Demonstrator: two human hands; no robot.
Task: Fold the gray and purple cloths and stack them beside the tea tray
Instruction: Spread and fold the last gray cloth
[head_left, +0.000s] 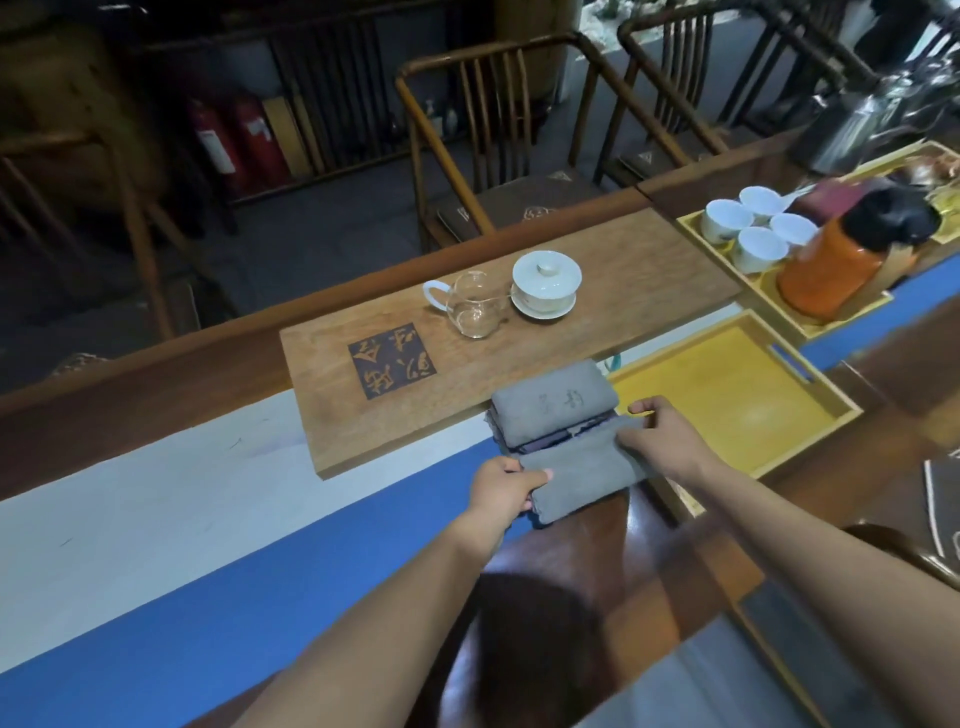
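Observation:
A folded gray cloth (555, 402) with faint lettering lies on the near edge of the wooden tea tray (467, 358). Purple cloth edges (540, 445) show under and just in front of it. A second gray cloth (582, 478) lies folded at the table's front edge, with a purple layer peeking out beneath. My left hand (501, 491) pinches this cloth's left end. My right hand (662, 439) grips its right end, fingers curled over the fold.
A lidded white gaiwan (545, 283) and a glass pitcher (475, 306) stand on the tea tray. A yellow tray (727, 395) sits right of the cloths. Further right are white cups (753, 228) and an orange thermos (836, 260). Chairs stand behind the table.

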